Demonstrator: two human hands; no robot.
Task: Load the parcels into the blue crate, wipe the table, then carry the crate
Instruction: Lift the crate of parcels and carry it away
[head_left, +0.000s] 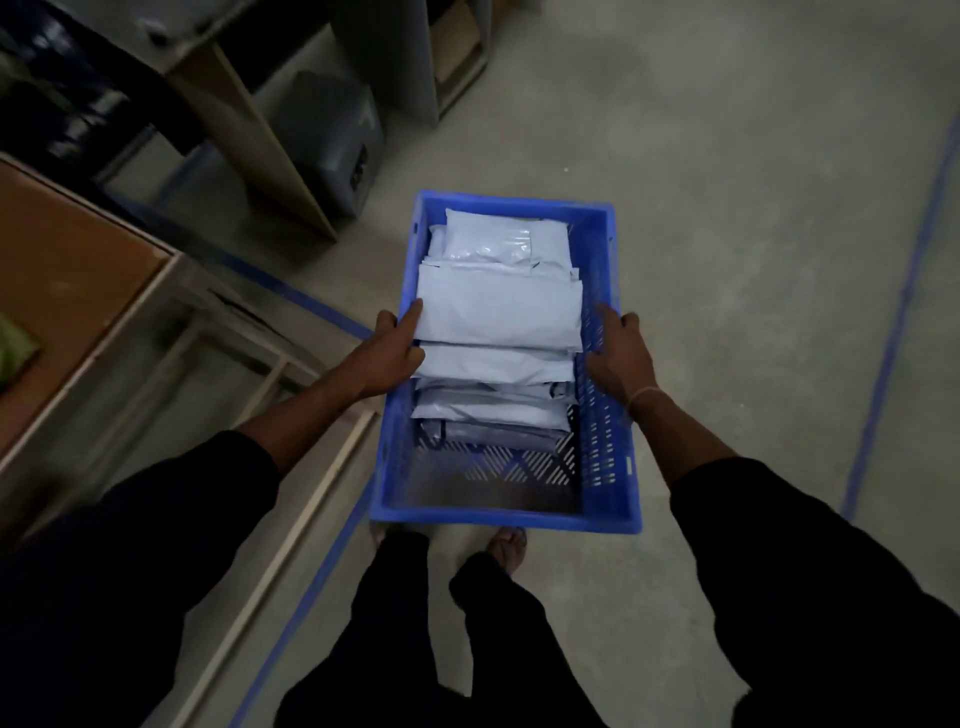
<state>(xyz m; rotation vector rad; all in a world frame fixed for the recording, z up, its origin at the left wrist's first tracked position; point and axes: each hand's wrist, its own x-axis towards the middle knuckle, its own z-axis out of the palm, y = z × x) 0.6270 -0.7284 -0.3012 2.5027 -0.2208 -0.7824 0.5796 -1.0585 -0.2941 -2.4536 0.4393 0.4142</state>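
Arms: both reach forward, dark sleeves pushed up
Left hand (387, 358): grips crate (506, 517) left rim, thumb on parcels (498, 312)
Right hand (618, 356): grips right rim
Crate: held above floor (727, 208), table (78, 270) at left, parcels stacked inside

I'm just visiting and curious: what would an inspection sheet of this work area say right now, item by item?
Surface: brown-topped table at the left, away from the crate; grey concrete floor underfoot.
Job's things: blue crate held above the floor; white parcels stacked inside, filling the far end, the near end bare.
Clutter: green cloth on the table's edge.
Grippers: left hand grips the crate's left rim, fingertips touching the parcels; right hand grips the right rim.
Cables: nothing seen.
Surroundings: blue tape lines on the floor, a grey bin under a wooden bench, the person's dark trousers and sandalled foot below the crate.
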